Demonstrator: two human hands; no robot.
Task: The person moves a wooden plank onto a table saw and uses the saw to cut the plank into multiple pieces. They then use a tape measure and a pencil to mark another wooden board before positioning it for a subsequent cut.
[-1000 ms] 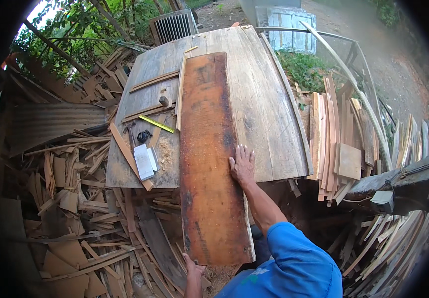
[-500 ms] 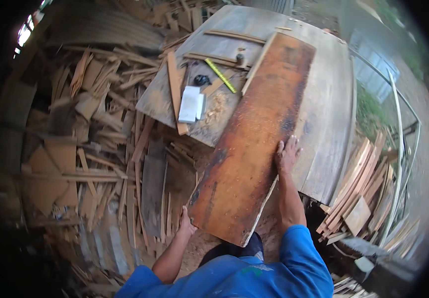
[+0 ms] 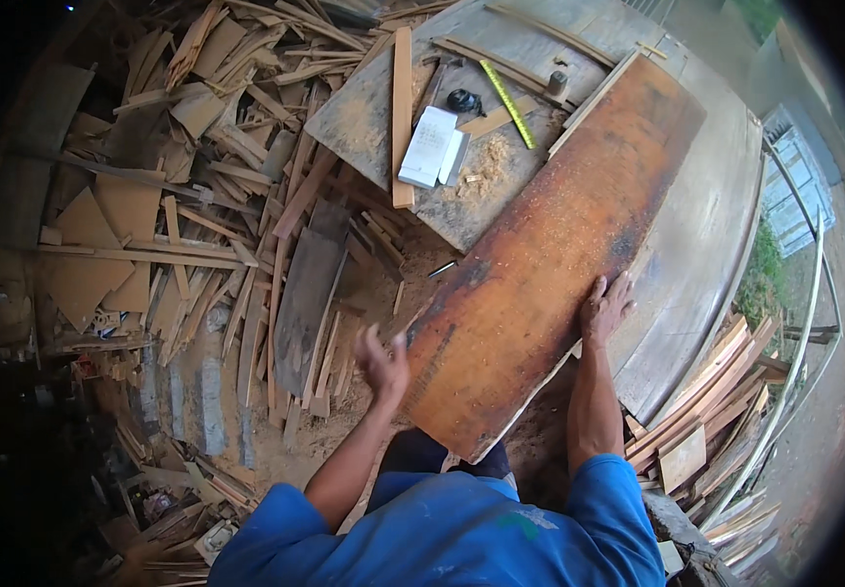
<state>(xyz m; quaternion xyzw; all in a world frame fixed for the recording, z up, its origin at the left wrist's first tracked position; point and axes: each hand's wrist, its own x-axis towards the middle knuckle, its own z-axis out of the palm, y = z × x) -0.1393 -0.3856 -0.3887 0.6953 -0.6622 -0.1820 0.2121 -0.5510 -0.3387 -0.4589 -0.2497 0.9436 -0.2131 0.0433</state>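
Observation:
A long, wide wooden board point(image 3: 549, 254), orange-brown with dark stains, slants over the worktable, its near end jutting toward my body. My left hand point(image 3: 381, 367) is off the board's left edge near that end, fingers apart and slightly blurred, holding nothing. On the right edge, about halfway along, my right hand point(image 3: 606, 305) rests with its fingers spread over the top; the thumb side is partly hidden. A thin pen-like thing point(image 3: 442, 268) shows between the table corner and the board; I cannot tell what it rests on.
The worktable point(image 3: 686, 264) carries a yellow tape measure blade or rule point(image 3: 508, 106), a white box point(image 3: 429, 147), a black bundle point(image 3: 462, 101), wood shavings point(image 3: 486, 168) and narrow strips. Scrap wood point(image 3: 217, 225) heaps up on the left; planks point(image 3: 706, 391) are stacked at right.
My left hand has let go of the board's near left corner and opened. The right hand stays on the right edge. The pen-like thing has come into sight. The whole view has shifted.

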